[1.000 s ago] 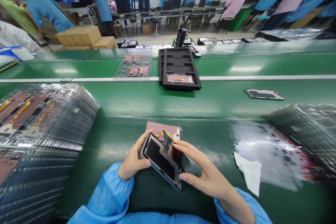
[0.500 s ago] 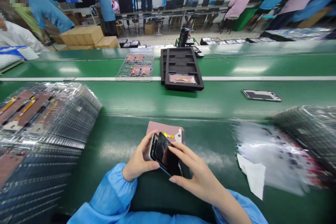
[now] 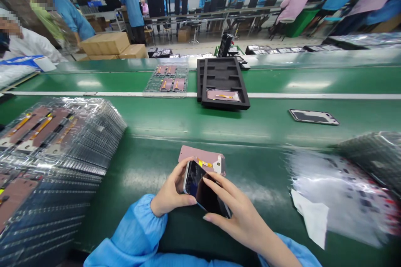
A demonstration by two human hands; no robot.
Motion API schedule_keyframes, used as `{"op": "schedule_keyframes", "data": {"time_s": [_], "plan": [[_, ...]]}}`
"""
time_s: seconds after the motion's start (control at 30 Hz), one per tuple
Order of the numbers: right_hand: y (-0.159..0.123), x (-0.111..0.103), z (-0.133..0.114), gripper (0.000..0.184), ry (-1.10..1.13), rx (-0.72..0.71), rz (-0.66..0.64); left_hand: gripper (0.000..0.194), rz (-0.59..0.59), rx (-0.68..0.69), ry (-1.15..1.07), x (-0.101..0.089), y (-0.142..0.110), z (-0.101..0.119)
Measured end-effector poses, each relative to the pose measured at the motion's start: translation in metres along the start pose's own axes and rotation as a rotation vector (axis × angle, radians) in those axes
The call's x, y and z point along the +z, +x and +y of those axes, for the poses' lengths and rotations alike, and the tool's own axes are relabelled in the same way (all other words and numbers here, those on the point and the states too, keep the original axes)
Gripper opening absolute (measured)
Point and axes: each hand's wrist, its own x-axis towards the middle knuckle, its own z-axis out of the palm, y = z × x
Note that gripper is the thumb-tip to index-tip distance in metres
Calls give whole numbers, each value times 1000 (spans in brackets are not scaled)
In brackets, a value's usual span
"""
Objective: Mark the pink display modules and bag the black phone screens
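Observation:
A smartphone with a black glossy screen is tilted between my two hands above the green bench. My left hand is wrapped round its left end, thumb along the near edge. My right hand grips the other end, with fingers lying over the screen and the thumb at the near edge. Just behind the phone lies a pinkish screen panel with a yellow flex strip and a pale patch; the phone and my fingers partly cover it.
Stacked clear plastic trays with pinkish panels rise at left. Black foam trays and a clear tray stand farther back. Right are a phone frame, a white cloth, plastic sheets and more trays. People work beyond.
The black screen, earlier raised at an angle out of the phone's frame, now lies down flush in it. My hands keep their hold. The whole view has shifted slightly.

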Motion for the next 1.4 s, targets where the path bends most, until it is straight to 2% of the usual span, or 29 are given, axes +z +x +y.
{"op": "schedule_keyframes", "data": {"time_s": [0.57,0.97,1.4], "plan": [[-2,0,0,69,-29,-43,-45,85,-28,12,115,0,-2,4],[0,-4,-2,69,17,-55,-51,85,-86,17,89,0,-2,5],[4,-13,-3,70,9,-66,-90,88,-81,-54,12,1,-2,5]]}}
